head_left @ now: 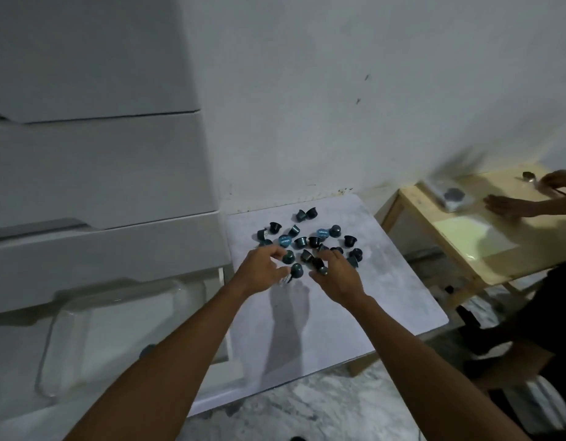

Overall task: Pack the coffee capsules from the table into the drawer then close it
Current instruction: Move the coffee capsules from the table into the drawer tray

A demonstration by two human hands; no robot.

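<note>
White tabletop [354, 313] beside open drawer [122, 329], strewn with capsules [307, 240] at far end. Left hand [262, 270] pinching one capsule at near edge of pile; right hand [337, 278] curled around another.

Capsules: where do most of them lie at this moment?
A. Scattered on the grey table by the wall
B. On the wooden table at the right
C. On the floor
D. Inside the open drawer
A: the capsules lie loose on the grey table, both hands reaching into them, while the drawer at the left shows at most one.
</note>
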